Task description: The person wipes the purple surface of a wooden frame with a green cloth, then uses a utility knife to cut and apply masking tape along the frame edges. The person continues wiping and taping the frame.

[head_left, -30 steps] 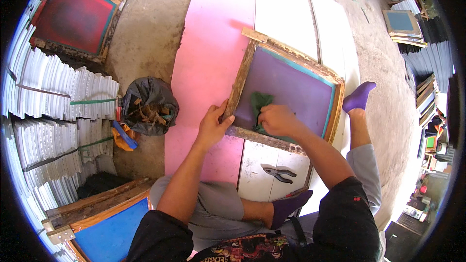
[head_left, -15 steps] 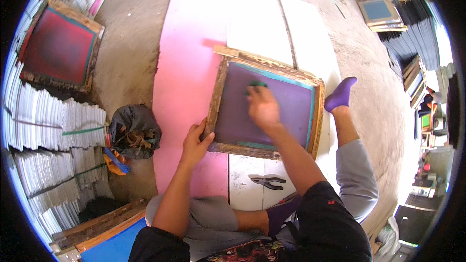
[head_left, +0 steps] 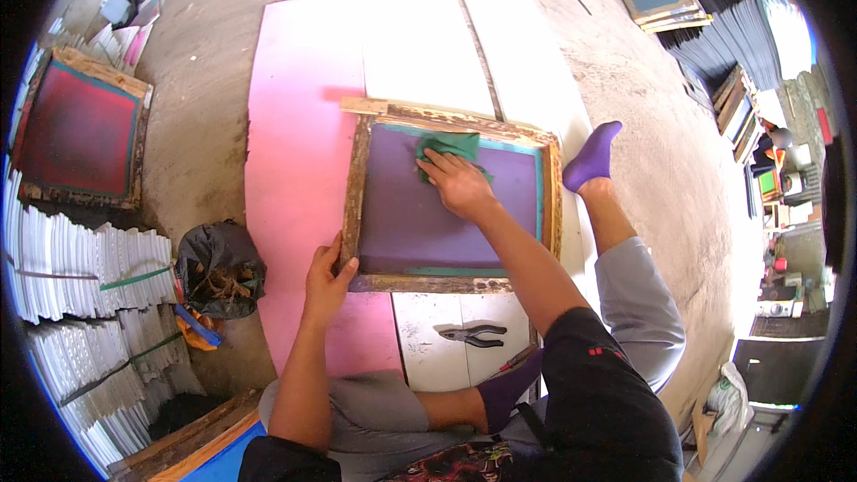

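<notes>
Fingers of the left hand (head_left: 327, 278) curl over the near-left corner of the wooden frame (head_left: 356, 187), thumb on its top face, clamped on the wood. Right hand (head_left: 458, 181) lies palm-down, fingers flat and together, pressing a green cloth (head_left: 448, 145) against the purple screen (head_left: 420, 223) inside the frame; the cloth sits in the far half of the screen, close to the frame's far rail. Frame lies flat on a pink sheet (head_left: 290, 125), which extends to its left and beyond its far edge; white boards (head_left: 420, 45) lie past the far rail. Just near of the frame, pliers (head_left: 473, 334) rest on a white board. Right of the frame, a foot in a purple sock (head_left: 591, 155) sits just beside the right rail. Well left of the frame: a dark bag (head_left: 219, 263), stacks of white sheets (head_left: 80, 268), and a red screen (head_left: 79, 129).
</notes>
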Action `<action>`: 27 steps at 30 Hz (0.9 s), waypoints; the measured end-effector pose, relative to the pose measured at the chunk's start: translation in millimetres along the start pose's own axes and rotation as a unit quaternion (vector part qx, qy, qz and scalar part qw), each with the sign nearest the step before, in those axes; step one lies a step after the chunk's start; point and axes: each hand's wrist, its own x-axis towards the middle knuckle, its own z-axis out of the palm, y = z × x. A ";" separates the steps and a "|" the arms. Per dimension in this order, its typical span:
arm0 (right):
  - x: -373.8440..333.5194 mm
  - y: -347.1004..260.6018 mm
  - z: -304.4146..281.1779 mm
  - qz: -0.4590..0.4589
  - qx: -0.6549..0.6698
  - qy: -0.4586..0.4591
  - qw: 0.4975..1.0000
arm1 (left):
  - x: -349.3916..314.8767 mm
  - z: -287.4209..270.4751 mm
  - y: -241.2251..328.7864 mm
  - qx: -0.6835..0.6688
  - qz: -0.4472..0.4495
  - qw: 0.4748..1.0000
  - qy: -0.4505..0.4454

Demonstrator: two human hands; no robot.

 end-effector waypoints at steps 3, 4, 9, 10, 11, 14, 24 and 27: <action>-3.9 28.4 6.1 0.098 -0.042 -0.036 0.994 | 2.2 1.6 -1.3 0.017 0.014 1.000 -0.006; -15.8 39.9 5.3 0.136 -0.063 -0.039 0.988 | 1.8 -0.9 -1.4 0.022 0.008 1.000 -0.005; -45.7 38.6 -37.0 0.293 -0.049 -0.152 0.943 | -0.3 -1.9 0.8 0.036 -0.010 0.999 0.012; -54.0 30.4 -38.3 0.177 -0.048 -0.013 0.983 | 0.1 -1.1 4.8 0.037 -0.004 0.999 0.009; -58.2 41.7 -35.5 0.131 -0.054 0.009 0.990 | -0.2 -1.2 10.1 0.041 0.000 0.999 0.001; -52.5 85.8 -11.8 0.127 -0.124 0.067 0.982 | 3.6 2.7 4.0 0.026 0.012 1.000 -0.006; -58.0 96.1 -28.8 0.298 -0.297 -0.095 0.902 | 0.0 -1.8 -1.1 0.019 0.013 1.000 0.001; -56.3 87.1 -40.5 0.268 -0.296 -0.086 0.913 | -1.2 -4.1 -3.9 0.007 0.003 1.000 0.007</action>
